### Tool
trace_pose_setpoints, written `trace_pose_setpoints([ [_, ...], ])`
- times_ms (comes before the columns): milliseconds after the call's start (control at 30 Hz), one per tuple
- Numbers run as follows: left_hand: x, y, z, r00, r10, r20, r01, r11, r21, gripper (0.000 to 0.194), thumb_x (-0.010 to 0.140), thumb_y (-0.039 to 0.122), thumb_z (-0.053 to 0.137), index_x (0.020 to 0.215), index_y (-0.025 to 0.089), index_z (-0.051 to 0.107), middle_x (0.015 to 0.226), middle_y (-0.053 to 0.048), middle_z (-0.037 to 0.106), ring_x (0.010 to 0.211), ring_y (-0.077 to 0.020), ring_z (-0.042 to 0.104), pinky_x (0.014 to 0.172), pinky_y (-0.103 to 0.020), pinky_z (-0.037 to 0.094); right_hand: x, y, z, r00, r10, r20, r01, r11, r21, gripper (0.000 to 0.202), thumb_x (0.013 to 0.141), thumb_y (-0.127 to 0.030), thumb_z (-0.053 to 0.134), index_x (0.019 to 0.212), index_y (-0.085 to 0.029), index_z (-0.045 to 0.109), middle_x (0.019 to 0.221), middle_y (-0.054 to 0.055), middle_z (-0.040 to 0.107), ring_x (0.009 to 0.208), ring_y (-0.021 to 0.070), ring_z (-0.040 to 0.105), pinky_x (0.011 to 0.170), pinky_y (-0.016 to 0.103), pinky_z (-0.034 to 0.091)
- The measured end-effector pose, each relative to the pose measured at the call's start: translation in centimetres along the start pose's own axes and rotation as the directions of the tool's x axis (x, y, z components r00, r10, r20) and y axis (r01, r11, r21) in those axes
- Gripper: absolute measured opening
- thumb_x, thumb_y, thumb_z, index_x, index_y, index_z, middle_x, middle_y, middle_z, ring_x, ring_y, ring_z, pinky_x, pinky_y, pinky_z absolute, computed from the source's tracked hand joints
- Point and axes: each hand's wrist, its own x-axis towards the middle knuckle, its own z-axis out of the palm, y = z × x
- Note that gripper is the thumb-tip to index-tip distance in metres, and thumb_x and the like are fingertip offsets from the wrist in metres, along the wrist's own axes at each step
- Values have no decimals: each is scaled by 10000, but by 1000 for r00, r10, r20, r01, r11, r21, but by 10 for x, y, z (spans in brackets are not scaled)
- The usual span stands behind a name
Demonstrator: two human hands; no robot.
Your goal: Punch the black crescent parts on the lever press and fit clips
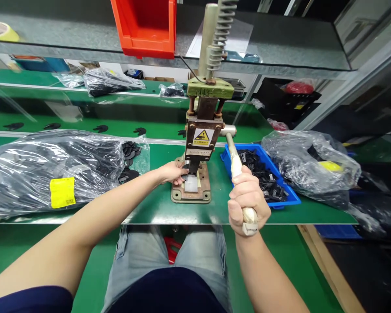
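navy shirt point(172, 292) cut off | right fingers point(247, 188) round lever point(234, 161) | left fingers point(180, 171) pinch half-hidden black piece point(185, 178)

The green surface point(163, 208) carries a metal press point(204, 139), standing on its flat base. Left of it lies a large clear bag point(48, 169) of black parts, with a yellow label point(62, 192). To the right sit a blue bin point(288, 199) holding small black pieces and, just beside it, another plastic bag point(308, 161), its contents probably black parts too.
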Motion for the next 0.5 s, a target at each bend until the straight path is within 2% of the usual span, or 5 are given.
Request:
trace_pose_setpoints([
  [167,-6,2,3,1000,-13,-23,11,997,-81,258,861,366,820,874,173,651,548,-9,653,401,-115,602,446,-194,474,2,-2,0,1000,2,8,-2,1000,14,184,806,-182,710,687,-245,586,717,-19,600,900,217,647,1142,663,470],
  [333,-3,8,0,1000,22,13,-22,1000,11,226,839,313,835,922,174,678,526,7,644,389,-135,595,415,-206,462,2,-1,1,1000,-14,7,14,1000,-17,193,822,-217,704,684,-258,575,703,-23,597,881,219,645,1126,666,486],
  [500,-4,-2,5,999,-33,-26,32,998,-53,225,932,374,741,962,176,638,542,-10,657,408,-134,608,431,-200,470,1,0,1,1000,-11,-10,11,1000,6,194,808,-203,705,678,-253,569,706,-21,596,878,220,638,1123,677,477],
])
